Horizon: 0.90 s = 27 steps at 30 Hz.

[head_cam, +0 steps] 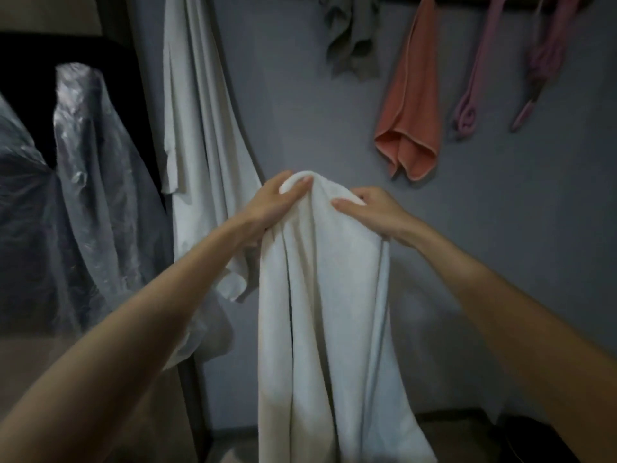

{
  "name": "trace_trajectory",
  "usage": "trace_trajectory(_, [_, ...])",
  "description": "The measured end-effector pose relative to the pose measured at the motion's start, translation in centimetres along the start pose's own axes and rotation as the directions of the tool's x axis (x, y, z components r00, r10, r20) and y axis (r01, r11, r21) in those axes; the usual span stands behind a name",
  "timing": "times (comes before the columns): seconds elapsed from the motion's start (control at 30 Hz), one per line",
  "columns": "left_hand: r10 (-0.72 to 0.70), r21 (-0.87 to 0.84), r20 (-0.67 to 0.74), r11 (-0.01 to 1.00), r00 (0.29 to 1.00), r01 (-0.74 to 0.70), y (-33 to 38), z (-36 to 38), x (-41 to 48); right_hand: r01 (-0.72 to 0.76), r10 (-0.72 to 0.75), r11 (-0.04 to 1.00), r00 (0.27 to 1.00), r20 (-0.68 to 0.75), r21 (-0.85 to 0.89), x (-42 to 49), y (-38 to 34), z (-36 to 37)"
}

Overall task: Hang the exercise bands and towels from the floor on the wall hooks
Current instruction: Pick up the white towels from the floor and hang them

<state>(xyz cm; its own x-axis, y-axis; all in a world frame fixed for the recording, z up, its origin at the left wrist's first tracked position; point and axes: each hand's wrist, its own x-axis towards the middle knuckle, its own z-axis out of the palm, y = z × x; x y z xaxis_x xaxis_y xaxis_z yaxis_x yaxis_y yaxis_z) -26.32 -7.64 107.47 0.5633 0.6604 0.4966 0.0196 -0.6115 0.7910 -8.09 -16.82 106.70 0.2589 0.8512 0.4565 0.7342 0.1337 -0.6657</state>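
The white bath towel (327, 295) is up off the floor and hangs in long folds in front of the grey wall (500, 228), down and to the left of the coral towel (414, 111). Its lower end runs out of view at the bottom.

The left grip (277, 202) pinches the bunched top of the towel, thumb laid on the front and fingers tucked behind. The right grip (370, 212), just beside it on the coral towel's side, holds the same top fold with the thumb in front and the fingers curled round the back. Neither holds anything else.

The towel looks soft and limp, thick enough to have some weight, and not slippery. It will probably sag wherever it is unsupported, so the gathered top fold between the two grips seems the right place to hold it and the part to set over a hook.

Left of the coral towel hang a grey cloth (350, 38) and, further left, a long white towel (200, 128). To its right hang purple exercise bands (477, 78). The hooks themselves are hidden at the top edge.
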Motion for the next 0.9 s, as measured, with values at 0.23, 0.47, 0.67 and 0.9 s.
trace_trajectory(0.23, [-0.058, -0.131, 0.07, 0.989, 0.996, 0.066, 3.1, -3.8, 6.1, 0.098, -0.026, 0.952, 0.97, -0.241, 0.29, 5.8, -3.5, -1.1])
trace_trajectory(0.47, [-0.134, -0.438, 0.24, 0.869, 0.961, 0.23, 5.0, -9.8, 12.5, 0.135, 0.053, 0.823, 0.949, -0.311, 0.551, 15.5, -8.7, -1.3])
trace_trajectory(0.67, [-0.063, -0.415, 0.125, 0.903, 0.99, 0.11, 5.8, -13.2, 19.2, 0.19, 0.044, 0.764, 0.939, -0.342, 0.617, 23.0, -11.9, -2.2])
trace_trajectory(0.9, [0.073, -0.259, -0.114, 0.961, 0.991, -0.101, 7.7, -15.3, 28.9, 0.349, -0.056, 0.753, 0.878, -0.476, 0.557, 33.5, -13.5, -4.4])
